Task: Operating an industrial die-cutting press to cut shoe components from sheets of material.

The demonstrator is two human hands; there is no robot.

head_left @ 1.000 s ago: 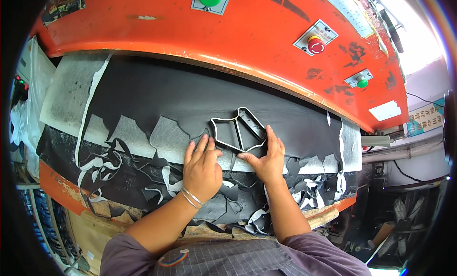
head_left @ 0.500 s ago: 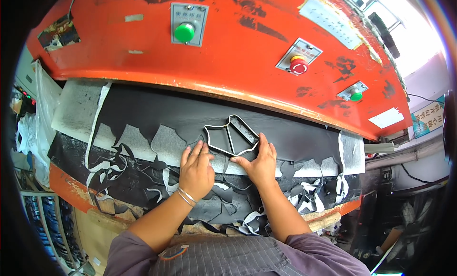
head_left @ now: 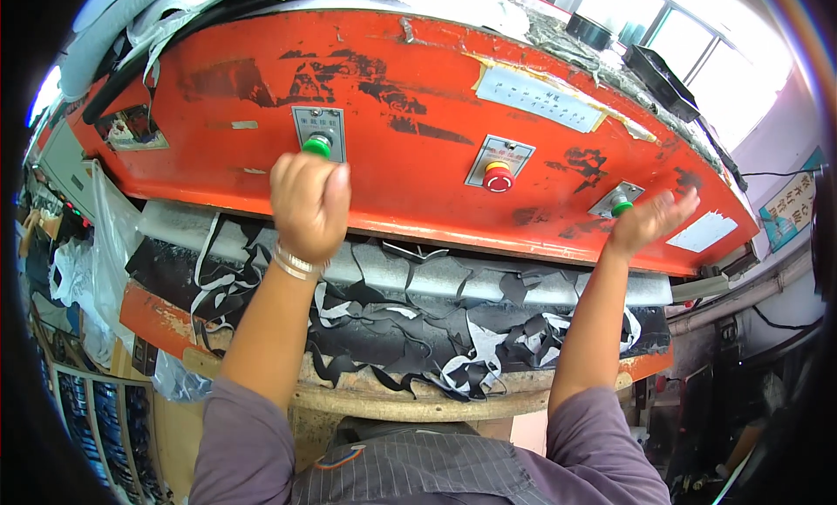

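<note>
My left hand (head_left: 309, 204) is raised to the orange-red machine front, its fingers curled into a fist with nothing seen in it. It overlaps the lower edge of a green push button (head_left: 318, 145); whether it presses the button is hard to tell. My right hand (head_left: 652, 223), fingers stretched out, has its wrist side against a second green button (head_left: 622, 207). Below the machine's lower edge, only the near corner of the metal cutting die (head_left: 415, 252) shows; the rest is hidden under the machine. Black sheet material with cut-out edges (head_left: 366, 289) lies around it.
Between the green buttons sits a red stop button (head_left: 498, 177) on a yellow collar. Tangled black and white offcuts (head_left: 475, 352) cover the front of the work table (head_left: 366, 399). Clear plastic sheeting (head_left: 113, 235) hangs at left. A black tray (head_left: 660, 82) rests on top of the machine.
Both hands have left the cutting die and risen to the machine's green buttons, the left now a fist. The die, earlier in full view on the sheet, is mostly hidden beneath the machine.
</note>
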